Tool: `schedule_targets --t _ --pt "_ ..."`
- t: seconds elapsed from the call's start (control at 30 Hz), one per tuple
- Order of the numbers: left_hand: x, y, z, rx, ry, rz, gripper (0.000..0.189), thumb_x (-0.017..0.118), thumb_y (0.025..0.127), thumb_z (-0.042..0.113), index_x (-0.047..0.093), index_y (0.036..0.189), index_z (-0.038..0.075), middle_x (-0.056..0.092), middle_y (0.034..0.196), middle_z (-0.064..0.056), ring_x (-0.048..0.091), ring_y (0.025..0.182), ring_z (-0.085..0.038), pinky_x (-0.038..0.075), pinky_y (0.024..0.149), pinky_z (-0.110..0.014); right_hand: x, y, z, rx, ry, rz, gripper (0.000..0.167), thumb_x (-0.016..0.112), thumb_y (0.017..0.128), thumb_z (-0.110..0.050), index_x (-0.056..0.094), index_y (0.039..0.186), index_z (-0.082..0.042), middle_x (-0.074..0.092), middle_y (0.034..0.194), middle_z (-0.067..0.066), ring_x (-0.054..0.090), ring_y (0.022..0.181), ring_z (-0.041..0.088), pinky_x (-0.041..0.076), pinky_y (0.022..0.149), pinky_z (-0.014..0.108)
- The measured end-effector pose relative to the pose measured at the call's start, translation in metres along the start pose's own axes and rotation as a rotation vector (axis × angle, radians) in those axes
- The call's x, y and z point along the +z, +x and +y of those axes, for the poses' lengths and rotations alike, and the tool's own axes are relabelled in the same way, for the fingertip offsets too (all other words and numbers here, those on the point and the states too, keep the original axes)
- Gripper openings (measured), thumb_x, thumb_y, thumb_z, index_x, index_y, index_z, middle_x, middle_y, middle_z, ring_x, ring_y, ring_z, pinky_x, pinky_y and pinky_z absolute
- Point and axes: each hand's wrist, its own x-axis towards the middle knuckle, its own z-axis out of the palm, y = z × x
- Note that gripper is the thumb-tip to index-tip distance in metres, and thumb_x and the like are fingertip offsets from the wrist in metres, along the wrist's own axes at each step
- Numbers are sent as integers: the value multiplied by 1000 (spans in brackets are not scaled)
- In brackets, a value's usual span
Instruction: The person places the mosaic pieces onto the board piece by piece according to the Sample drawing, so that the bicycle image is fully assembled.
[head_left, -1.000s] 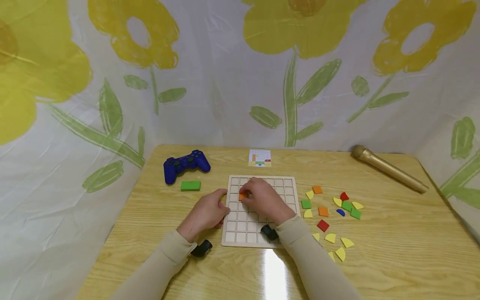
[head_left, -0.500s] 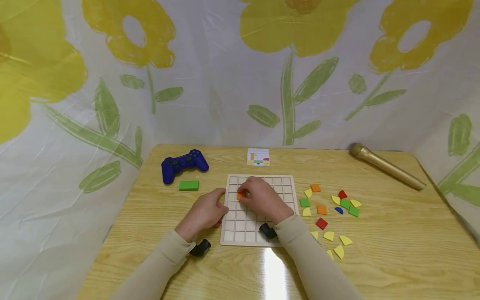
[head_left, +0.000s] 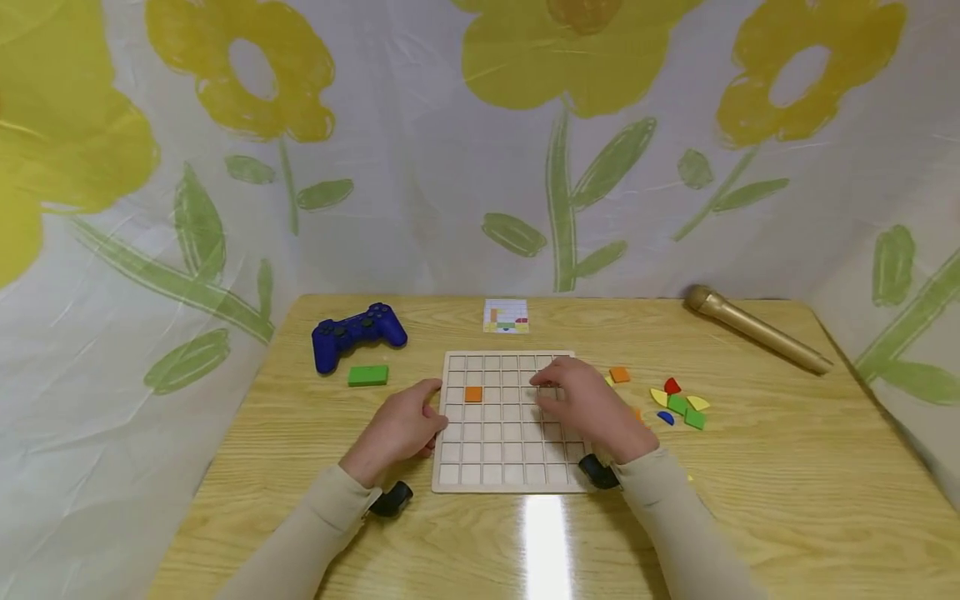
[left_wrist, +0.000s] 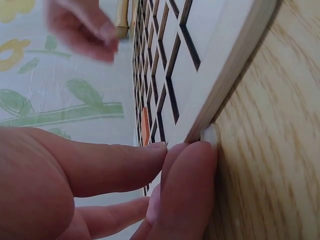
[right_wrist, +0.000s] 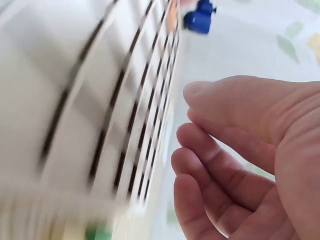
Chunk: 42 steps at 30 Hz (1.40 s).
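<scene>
A wooden grid board [head_left: 491,454] lies on the table in front of me. One orange square tile [head_left: 473,394] sits in a cell near its left side. My left hand [head_left: 395,427] grips the board's left edge; in the left wrist view the fingers [left_wrist: 187,185] pinch its rim. Over the right part of the board hovers my right hand [head_left: 592,408], its fingers loosely bent and nothing between them. The right wrist view shows the same bare fingertips [right_wrist: 190,160] beside the grid. My right hand and sleeve hide some loose tiles.
Right of the board lie loose tiles, among them an orange square [head_left: 619,374], a red piece [head_left: 672,386], a blue half-round [head_left: 665,417] and green squares [head_left: 695,418]. A printed pattern card [head_left: 506,317], blue game controller [head_left: 358,335], green block [head_left: 368,376] and gold microphone [head_left: 757,329] stand around it.
My right hand has let go of the orange tile, which stays in its cell, and has moved right across the board. The left hand keeps its place at the edge.
</scene>
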Motion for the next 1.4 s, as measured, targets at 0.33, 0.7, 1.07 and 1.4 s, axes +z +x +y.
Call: schedule_targets --t 0.33,0.7,1.07,1.4 --pt "-3 1 -1 -4 12 -6 72 71 103 10 40 167 13 69 95 -9 67 66 -20 61 60 -32 -36 -58 54 102 -25 36 26 79 98 -12 79 123 -6 72 113 7 71 105 27 62 88 46" --pt "-6 0 -1 1 12 2 71 71 103 10 41 167 11 69 94 -9 67 66 -20 62 59 -33 -51 -73 69 137 -39 43 24 81 97 -13 80 121 -9 74 120 7 70 104 27 61 90 51" --pt "-6 1 -2 7 16 -3 70 71 103 10 41 166 12 70 92 -9 67 66 -20 62 59 -32 -47 -71 78 154 -39 -17 18 81 96 -11 81 114 -9 74 118 8 68 99 23 61 89 45" --pt "0 3 -2 11 0 -11 70 71 102 9 42 166 12 69 91 -9 67 66 -20 62 60 -32 -46 -74 82 132 -82 -14 16 81 95 -8 81 111 -8 75 113 6 68 99 22 61 89 45"
